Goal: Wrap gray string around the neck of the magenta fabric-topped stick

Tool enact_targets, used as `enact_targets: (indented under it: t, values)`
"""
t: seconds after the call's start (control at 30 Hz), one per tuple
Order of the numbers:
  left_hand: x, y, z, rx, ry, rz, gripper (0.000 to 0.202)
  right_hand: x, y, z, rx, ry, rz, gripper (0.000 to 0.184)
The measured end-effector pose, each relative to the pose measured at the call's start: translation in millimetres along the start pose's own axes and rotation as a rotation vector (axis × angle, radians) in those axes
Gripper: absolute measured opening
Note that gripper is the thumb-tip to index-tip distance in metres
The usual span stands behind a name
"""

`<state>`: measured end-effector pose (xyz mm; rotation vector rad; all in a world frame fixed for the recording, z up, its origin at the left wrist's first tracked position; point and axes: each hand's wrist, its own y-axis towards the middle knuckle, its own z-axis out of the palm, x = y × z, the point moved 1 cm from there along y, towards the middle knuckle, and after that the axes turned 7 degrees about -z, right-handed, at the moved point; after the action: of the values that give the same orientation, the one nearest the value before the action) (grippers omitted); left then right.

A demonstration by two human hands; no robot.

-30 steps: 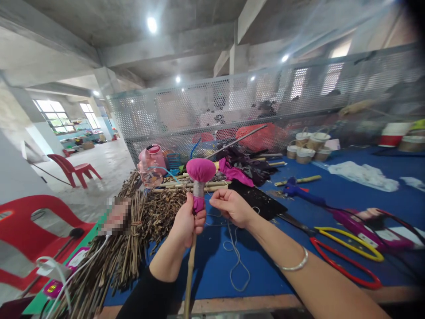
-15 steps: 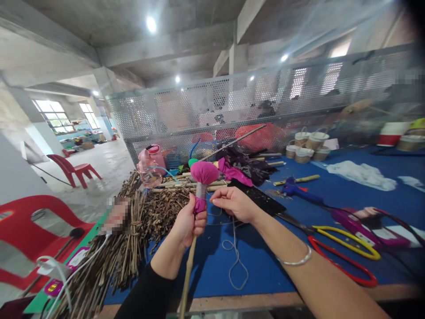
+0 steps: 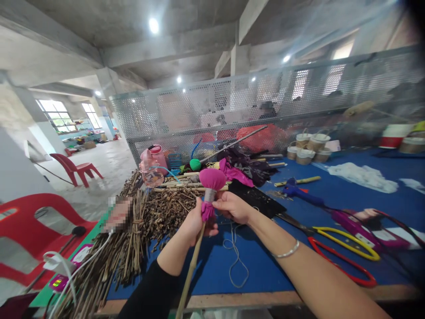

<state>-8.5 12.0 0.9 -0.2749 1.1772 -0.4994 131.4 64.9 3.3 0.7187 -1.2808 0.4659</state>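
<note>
A stick (image 3: 190,272) carries a round head covered in magenta cloth (image 3: 212,179), its neck bound with grey string (image 3: 209,196). Gathered cloth bunches below the binding. My left hand (image 3: 191,226) is closed round the stick at that bunch, thumb against the cloth, some fingers hidden behind. Close to the right of the neck, my right hand (image 3: 235,206) is closed in a pinch; the string between its fingertips is too fine to make out clearly here. A loose loop of string (image 3: 239,283) lies on the blue tabletop (image 3: 272,266) below.
Bundled dry stalks (image 3: 122,248) lie on the left. Right of my hands are large scissors (image 3: 345,241) with red and yellow handles and a blue glue gun (image 3: 303,193). Behind stand small pots (image 3: 305,155), a green ball (image 3: 195,165) and a perforated metal screen (image 3: 186,110).
The cloth head has moved slightly right and down. My right hand has come in close to the bound neck, and my left hand's lower fingers have loosened a little.
</note>
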Motion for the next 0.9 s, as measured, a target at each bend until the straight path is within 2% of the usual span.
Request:
enact_targets:
  t: [0.03, 0.1, 0.17, 0.27, 0.37, 0.57, 0.77, 0.9]
  values:
    - [-2, -2, 1.6, -0.063, 0.025, 0.111, 0.057, 1, 0, 1, -0.002, -0.037, -0.001, 0.033]
    - [-6, -8, 5.8, -0.087, 0.077, 0.222, 0.06, 4, -1, 3, 0.016, -0.105, -0.01, 0.033]
    - [-6, -15, 10.1, -0.068, 0.18, 0.193, 0.059, 9, -1, 7, 0.034, -0.152, -0.025, 0.034]
    - [-2, -19, 13.3, -0.116, 0.284, 0.167, 0.057, 14, -3, 11, 0.021, -0.18, -0.027, 0.036]
    - [2, -16, 12.2, -0.124, 0.264, 0.165, 0.054, 15, -3, 13, -0.033, -0.193, -0.018, 0.036]
    - [8, -17, 4.3, 0.038, 0.212, 0.14, 0.049, 15, -3, 13, -0.036, -0.197, 0.001, 0.036]
    - [12, -17, 6.8, -0.027, 0.184, 0.129, 0.053, 5, -3, 13, -0.014, -0.144, 0.0, 0.037]
    - [10, -13, 4.8, -0.022, 0.114, 0.095, 0.051, 4, 8, 16, -0.045, -0.135, -0.006, 0.033]
